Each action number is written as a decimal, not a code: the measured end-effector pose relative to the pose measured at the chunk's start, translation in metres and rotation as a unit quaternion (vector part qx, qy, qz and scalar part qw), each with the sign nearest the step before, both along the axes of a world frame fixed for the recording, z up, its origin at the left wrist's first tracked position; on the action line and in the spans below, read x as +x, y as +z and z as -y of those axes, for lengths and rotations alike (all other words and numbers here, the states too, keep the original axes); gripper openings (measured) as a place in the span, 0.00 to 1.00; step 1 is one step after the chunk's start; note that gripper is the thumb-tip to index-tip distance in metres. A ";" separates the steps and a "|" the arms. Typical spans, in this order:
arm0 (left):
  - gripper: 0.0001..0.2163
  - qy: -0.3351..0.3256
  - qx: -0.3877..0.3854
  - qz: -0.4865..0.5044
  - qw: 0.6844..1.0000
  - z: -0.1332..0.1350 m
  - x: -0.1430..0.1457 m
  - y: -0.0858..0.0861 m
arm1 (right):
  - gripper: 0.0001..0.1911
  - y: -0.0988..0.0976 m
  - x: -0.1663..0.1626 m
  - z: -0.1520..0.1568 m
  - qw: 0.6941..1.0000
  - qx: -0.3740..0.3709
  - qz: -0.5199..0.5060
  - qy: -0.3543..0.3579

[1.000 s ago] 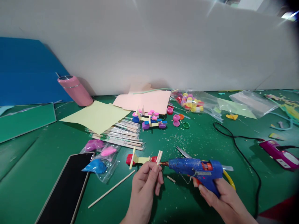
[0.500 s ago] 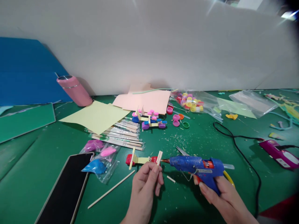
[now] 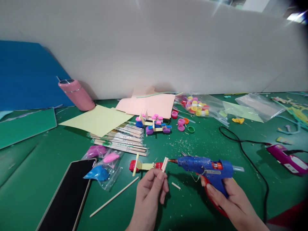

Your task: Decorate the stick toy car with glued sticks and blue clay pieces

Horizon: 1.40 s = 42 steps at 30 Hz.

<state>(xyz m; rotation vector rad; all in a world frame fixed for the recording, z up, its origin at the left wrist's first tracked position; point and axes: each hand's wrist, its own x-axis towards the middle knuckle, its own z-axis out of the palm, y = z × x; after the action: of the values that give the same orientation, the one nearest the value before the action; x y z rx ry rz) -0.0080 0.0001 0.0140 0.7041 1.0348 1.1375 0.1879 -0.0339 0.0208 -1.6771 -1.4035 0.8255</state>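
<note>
My left hand (image 3: 150, 189) pinches two short wooden sticks (image 3: 165, 164) held side by side, upright and tilted. My right hand (image 3: 231, 202) grips a blue hot glue gun (image 3: 204, 166) by its handle; the nozzle tip points left and sits just right of the sticks' upper ends. Behind the sticks lies a small model (image 3: 144, 166) with red bottle caps, a yellow card strip and a cross stick on the green table (image 3: 48, 166). A short stick piece (image 3: 176, 185) lies below the gun.
A dark phone (image 3: 67, 195) lies at lower left beside bags of coloured clay (image 3: 103, 163). Packets of chopsticks (image 3: 122, 141), yellow paper (image 3: 96, 120), pink paper (image 3: 151, 104), a capped toy car (image 3: 156, 125), a bag of caps (image 3: 197, 106), a pink tumbler (image 3: 75, 94), a black cord (image 3: 250, 157) and a purple glue gun (image 3: 287, 158) surround the area.
The glue gun has lifted slightly and shifted right, its nozzle now level with the sticks' tops. My left hand has barely moved.
</note>
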 end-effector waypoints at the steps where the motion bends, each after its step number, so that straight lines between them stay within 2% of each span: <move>1: 0.09 0.000 0.000 0.000 1.000 0.000 0.000 0.000 | 0.13 0.000 0.002 0.000 1.000 0.000 0.004 0.003; 6: 0.10 -0.003 0.000 -0.003 1.000 0.001 0.000 0.000 | 0.12 0.000 0.008 -0.003 0.998 -0.016 0.016 0.062; 11: 0.10 -0.008 0.001 -0.009 1.000 0.000 0.001 0.000 | 0.11 0.003 0.001 -0.002 1.000 -0.008 -0.011 0.006; 27: 0.10 -0.007 0.002 -0.014 1.000 0.000 0.001 0.000 | 0.10 0.009 -0.003 -0.002 1.000 -0.009 -0.013 0.004; 35: 0.10 0.004 0.007 -0.012 1.000 0.000 0.001 0.000 | 0.12 0.008 -0.001 -0.004 0.994 -0.045 -0.099 -0.005; 38: 0.10 0.007 0.004 -0.011 1.000 0.002 0.000 0.001 | 0.12 0.009 0.005 -0.012 0.990 -0.039 -0.134 -0.036; 42: 0.10 0.012 -0.003 -0.006 1.000 0.002 0.000 0.001 | 0.12 0.009 0.019 -0.026 0.969 -0.070 -0.224 -0.083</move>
<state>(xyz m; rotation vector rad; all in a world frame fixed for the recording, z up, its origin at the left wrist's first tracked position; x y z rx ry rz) -0.0080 -0.0023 0.0155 0.6968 1.0594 1.1504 0.2069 -0.0078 0.0297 -1.5588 -0.9021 1.1410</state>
